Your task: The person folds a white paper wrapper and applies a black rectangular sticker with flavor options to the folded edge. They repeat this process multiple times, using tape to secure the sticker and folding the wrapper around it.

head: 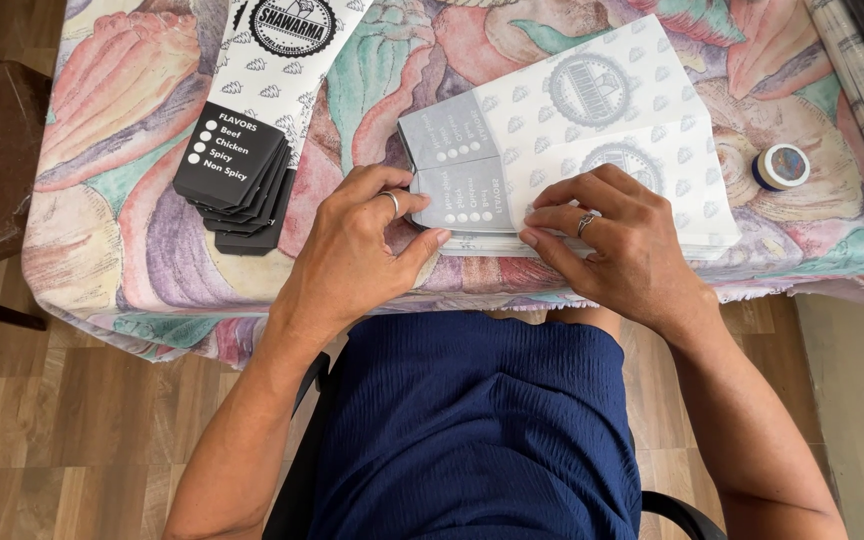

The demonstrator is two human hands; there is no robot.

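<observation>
Both hands rest on a stack of flat white paper sleeves with pale grey printed panels [552, 140], lying at the near edge of a table covered in a pastel shell-patterned cloth [122, 250]. The left hand [357, 250] pinches the stack's grey end between thumb and curled fingers. The right hand [622, 240] presses its spread fingertips flat on the top sleeve, gripping nothing. Beyond the left fingers lies a fanned stack of black-ended sleeves [247, 150]; right of the right fingers stands a small round tape roll [781, 166].
</observation>
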